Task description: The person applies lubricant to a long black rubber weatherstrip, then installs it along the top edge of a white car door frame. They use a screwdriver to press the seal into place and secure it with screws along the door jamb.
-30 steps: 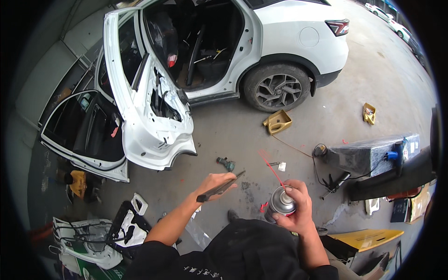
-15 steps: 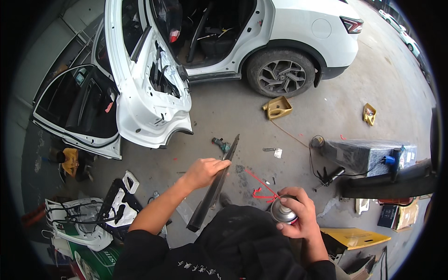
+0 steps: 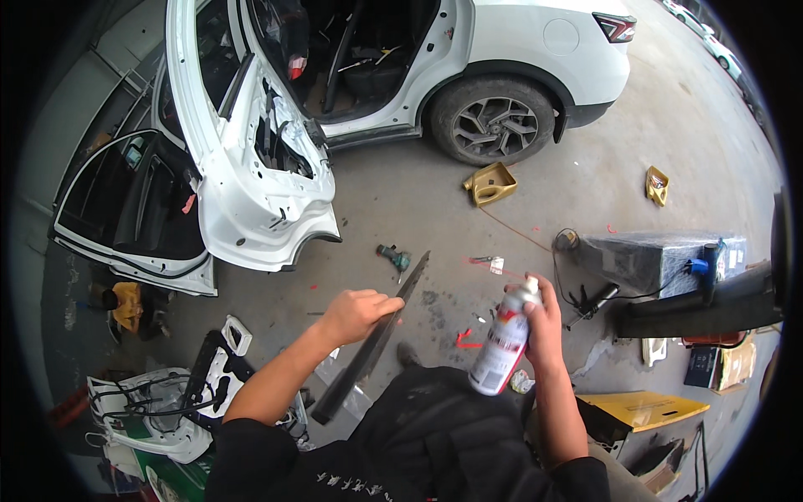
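Note:
My left hand (image 3: pixel 358 316) is closed around the middle of a long, narrow black trim strip (image 3: pixel 351 378). The strip slants from near my body up and away to the right. In my right hand (image 3: pixel 544 325) is a white and red spray can (image 3: pixel 500 350), held nearly upright and tilted, with its white nozzle at the top. A thin red straw (image 3: pixel 493 270), blurred, reaches left from the nozzle. The fingers wrap the can's upper part from the right and behind, so part of the grip is hidden. The can and strip are apart.
Ahead stands a white car (image 3: pixel 519 50) with an open, stripped door (image 3: pixel 259 192). A green power tool (image 3: pixel 393 258), a cut-open gold jug (image 3: pixel 491 184) and red scraps (image 3: pixel 468 339) lie on the floor. A wrapped box (image 3: pixel 644 259) and yellow-topped case (image 3: pixel 644 410) are at right.
My right hand has raised and turned the can, so its side now shows instead of its bottom, and the straw points left. The strip has shifted slightly down and left with my left hand.

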Available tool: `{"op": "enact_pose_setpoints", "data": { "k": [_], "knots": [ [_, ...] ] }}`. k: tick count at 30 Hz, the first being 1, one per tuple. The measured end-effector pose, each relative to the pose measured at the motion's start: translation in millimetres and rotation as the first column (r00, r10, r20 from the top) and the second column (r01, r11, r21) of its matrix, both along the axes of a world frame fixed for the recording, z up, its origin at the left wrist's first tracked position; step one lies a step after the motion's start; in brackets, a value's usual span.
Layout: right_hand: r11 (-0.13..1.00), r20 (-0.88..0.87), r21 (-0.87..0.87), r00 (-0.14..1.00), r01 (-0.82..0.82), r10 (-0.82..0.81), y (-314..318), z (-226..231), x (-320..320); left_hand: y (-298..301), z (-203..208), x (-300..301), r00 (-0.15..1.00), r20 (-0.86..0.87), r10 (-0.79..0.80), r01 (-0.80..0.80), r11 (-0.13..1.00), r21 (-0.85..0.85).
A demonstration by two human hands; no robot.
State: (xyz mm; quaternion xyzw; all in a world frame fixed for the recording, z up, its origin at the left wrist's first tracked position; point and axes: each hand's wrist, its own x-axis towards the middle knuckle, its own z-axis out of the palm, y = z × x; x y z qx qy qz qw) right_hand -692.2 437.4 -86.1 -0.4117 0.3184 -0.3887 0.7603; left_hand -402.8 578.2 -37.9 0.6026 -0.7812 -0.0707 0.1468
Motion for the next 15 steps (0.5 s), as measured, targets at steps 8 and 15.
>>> {"op": "enact_pose_setpoints", "data": {
  "k": [8, 15],
  "knots": [
    [0.996, 0.225, 0.067, 0.973, -0.059, 0.042, -12, -6, 12, -12, -16, -16, 0.998, 0.042, -0.053, 0.052, 0.998, 0.024],
    [0.99, 0.317, 0.041, 0.941, -0.138, 0.118, -13, 30, -6, -37, -57, -36, 0.994, 0.026, 0.104, -0.104, 0.995, -0.003]
  ]
}}
